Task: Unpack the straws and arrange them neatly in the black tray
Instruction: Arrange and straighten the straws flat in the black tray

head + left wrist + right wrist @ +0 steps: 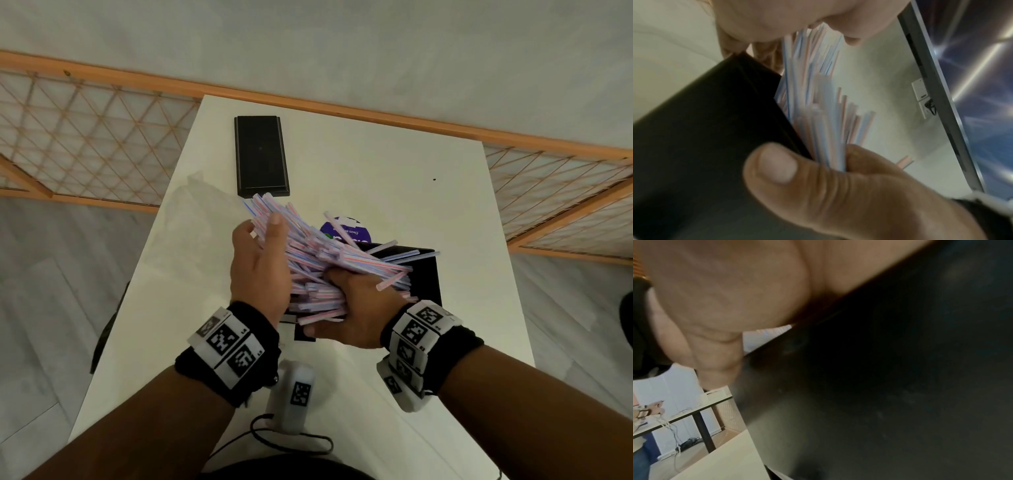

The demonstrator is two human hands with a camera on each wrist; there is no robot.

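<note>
Big fanned bundle of pink-and-blue striped straws (329, 260) held up over the near black tray (430, 277), squeezed between both hands. Left hand (260, 270) flat against the bundle's left side, fingers straight, thumb up along the straws. Right hand (352, 315) wrapped round the bundle's near end from below, fingers curled. A second, narrow black tray (261, 156) farther back on the white table (394, 171), apart from the hands. Purple round lid (356, 233) just behind the bundle, partly covered. Clear plastic wrapper (195, 212) lying at the table's left edge.
</note>
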